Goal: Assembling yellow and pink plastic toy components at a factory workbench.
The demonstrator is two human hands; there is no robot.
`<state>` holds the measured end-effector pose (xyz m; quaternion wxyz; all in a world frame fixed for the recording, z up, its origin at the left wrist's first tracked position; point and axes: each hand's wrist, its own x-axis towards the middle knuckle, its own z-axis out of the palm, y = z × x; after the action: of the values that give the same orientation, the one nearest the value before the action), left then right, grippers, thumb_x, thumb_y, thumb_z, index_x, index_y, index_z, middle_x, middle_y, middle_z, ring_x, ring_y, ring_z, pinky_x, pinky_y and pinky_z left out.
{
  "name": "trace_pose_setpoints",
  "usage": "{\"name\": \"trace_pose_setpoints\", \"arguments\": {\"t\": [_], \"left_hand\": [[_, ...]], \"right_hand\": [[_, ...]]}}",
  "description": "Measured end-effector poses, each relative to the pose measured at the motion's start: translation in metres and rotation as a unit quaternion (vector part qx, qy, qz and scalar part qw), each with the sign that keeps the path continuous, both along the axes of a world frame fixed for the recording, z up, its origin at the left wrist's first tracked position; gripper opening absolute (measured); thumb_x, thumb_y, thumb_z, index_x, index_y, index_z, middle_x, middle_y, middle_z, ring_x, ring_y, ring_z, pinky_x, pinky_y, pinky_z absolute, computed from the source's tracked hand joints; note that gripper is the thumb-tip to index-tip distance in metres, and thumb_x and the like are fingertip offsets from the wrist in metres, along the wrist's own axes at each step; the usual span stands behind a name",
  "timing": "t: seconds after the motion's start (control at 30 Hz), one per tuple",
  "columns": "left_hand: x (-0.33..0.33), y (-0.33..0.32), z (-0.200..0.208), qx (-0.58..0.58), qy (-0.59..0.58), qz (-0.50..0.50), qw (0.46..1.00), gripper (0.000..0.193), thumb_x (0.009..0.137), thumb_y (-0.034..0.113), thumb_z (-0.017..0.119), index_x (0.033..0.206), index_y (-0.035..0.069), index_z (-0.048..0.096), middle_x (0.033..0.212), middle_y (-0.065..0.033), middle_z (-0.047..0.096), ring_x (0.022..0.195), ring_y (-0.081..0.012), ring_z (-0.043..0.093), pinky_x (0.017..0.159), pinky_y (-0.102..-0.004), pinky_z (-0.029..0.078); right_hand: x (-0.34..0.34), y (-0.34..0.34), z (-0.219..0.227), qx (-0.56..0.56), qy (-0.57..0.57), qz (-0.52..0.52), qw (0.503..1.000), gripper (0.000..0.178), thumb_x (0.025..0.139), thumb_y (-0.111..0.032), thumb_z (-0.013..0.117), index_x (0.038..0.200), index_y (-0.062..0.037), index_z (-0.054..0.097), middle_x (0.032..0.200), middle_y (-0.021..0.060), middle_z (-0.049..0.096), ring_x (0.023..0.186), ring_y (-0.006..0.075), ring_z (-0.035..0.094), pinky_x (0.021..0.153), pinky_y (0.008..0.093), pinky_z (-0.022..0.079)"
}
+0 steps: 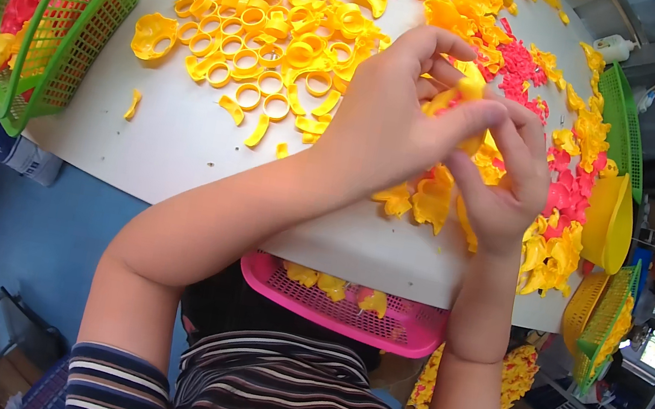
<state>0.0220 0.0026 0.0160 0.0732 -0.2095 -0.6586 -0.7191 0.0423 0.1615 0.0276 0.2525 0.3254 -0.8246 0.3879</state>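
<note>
Both my hands meet over the right half of the white table point(121, 144). Between them is a small yellow plastic piece point(472, 88) with a bit of red showing; its exact kind is partly hidden by my fingers. My left hand point(400, 108) pinches it between thumb and fingers. From the other side, the fingers of my right hand point(508, 187) are closed around it. Beyond my left hand lie many yellow plastic rings point(246, 59) and curved scraps. Red plastic pieces point(519, 68) are heaped past my right hand, with yellow pieces point(432, 198) just below the hands.
A green basket point(86, 17) with red and yellow pieces stands at the far left. On my lap side, a pink basket point(303, 300) holds yellow pieces under the table edge. A yellow bowl point(609, 221) and another green basket point(623, 120) line the right edge.
</note>
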Motion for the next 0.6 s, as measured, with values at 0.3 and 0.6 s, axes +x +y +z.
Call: {"name": "trace_pose_setpoints", "arguments": {"t": [0.3,0.6], "left_hand": [[-0.007,0.001,-0.003,0.2,-0.082,-0.103,0.971,0.021,0.088,0.011,0.06,0.104,-0.002,0.058,0.102,-0.0133,0.064,0.092,-0.0158,0.062,0.079,-0.0257,0.051],[-0.002,-0.002,0.009,0.099,-0.088,-0.14,0.981,0.03,0.082,0.009,0.065,0.109,-0.001,0.057,0.105,-0.0128,0.063,0.092,-0.0145,0.062,0.08,-0.0259,0.051]], "right_hand": [[0.009,0.004,0.008,-0.346,-0.385,0.068,0.853,0.053,0.08,-0.01,0.069,0.125,0.0059,0.045,0.113,0.0128,0.058,0.097,0.0165,0.06,0.085,0.0267,0.05],[0.01,0.008,0.009,-0.309,-0.297,0.091,0.899,0.042,0.08,-0.001,0.067,0.118,0.0052,0.05,0.115,0.0137,0.056,0.105,0.0187,0.057,0.089,0.0282,0.049]]}}
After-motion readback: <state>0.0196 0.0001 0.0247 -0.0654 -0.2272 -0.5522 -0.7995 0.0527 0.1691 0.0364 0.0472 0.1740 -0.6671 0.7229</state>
